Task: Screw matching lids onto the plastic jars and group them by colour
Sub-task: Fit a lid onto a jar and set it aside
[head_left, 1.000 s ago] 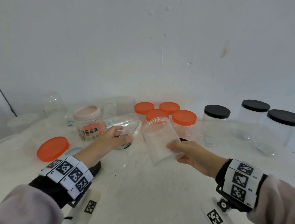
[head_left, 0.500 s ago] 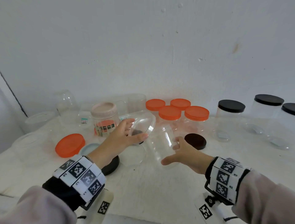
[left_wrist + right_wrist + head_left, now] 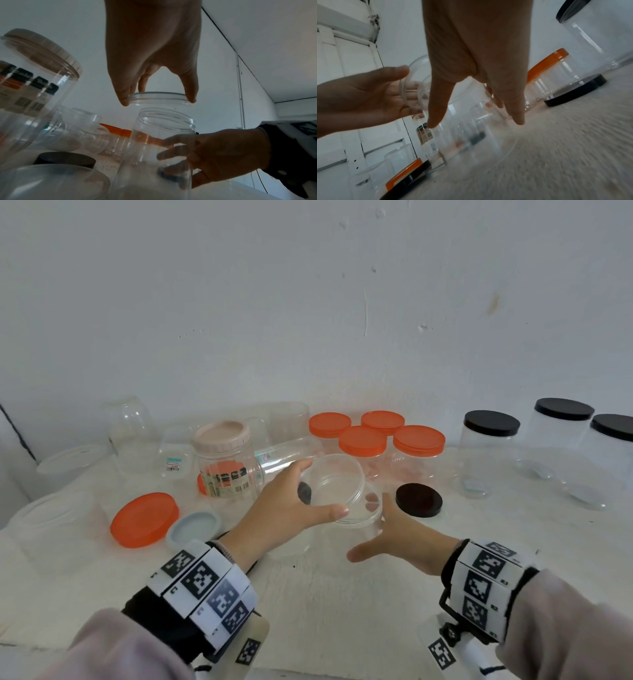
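Left hand [image 3: 152, 44] grip pinches the clear lid [image 3: 158, 97]; only the left wrist view shows its gap above the open jar [image 3: 159, 151], held in the right hand [image 3: 219, 155] grip.

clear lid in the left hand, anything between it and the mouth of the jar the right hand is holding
Nothing visible. In the left wrist view the clear lid, pinched by the left hand, hangs just above the clear jar, with only open air over its mouth. The right hand grips the jar lower on its wall.
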{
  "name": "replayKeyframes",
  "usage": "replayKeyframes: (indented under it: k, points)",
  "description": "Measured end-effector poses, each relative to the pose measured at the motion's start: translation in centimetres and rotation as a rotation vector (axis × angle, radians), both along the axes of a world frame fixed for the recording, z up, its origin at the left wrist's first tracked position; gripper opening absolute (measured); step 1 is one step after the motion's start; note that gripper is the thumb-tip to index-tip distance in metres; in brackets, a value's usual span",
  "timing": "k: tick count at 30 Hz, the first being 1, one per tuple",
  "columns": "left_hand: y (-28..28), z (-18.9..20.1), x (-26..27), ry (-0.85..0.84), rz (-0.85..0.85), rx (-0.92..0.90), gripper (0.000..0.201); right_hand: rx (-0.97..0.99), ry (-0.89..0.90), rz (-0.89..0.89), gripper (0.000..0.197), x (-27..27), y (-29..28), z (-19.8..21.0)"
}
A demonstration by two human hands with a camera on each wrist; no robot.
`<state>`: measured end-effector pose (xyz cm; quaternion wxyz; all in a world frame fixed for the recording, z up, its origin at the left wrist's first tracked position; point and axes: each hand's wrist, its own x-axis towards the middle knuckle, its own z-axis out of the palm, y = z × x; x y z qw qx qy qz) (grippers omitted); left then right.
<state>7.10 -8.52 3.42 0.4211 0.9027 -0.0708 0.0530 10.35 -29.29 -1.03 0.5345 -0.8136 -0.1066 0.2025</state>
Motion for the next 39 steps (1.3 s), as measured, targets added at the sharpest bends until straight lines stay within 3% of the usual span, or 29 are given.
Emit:
replayKeyframes:
  k: [5,11,18,23,29,31,35,39]
  points:
    - [-0.9,-0.2,0.4,0.044,-0.055,-0.003,0.101,0.112,-0.076,-0.016,0.115,0.0,0.4,0.4]
    - [-1.8,-0.5,0.5,0.0,-0.085,0.047,0.102,0.131,-0.131,-0.044,0.099,-0.4,0.9,-0.7]
    - [-2.2,-0.8,0.4,-0.011,-0.078,0.075,0.104,0.104,-0.188,-0.034,0.1,-0.4,0.9,-1.1]
    - [-2.4,-1.0,0.3,0.001,-0.075,0.06,0.107,0.069,-0.208,-0.029,0.082,-0.8,0.7,-0.7]
    - [-0.9,-1.7,0.4,0.184,-0.114,-0.132,0.125,-0.057,-0.164,0.036,0.113,-1.2,-0.9,2.4]
    - [-0.2,-2.1,0.6,0.28,-0.121,-0.208,0.125,-0.14,-0.212,0.084,0.108,-1.0,-1.2,4.2]
    - [0.1,-2.8,0.7,0.336,-0.203,-0.265,0.101,-0.284,-0.256,0.226,0.09,0.0,-0.3,7.6]
    - [-0.8,-3.4,0.8,0.297,-0.294,-0.276,0.087,-0.539,-0.284,0.39,0.096,1.2,1.6,9.3]
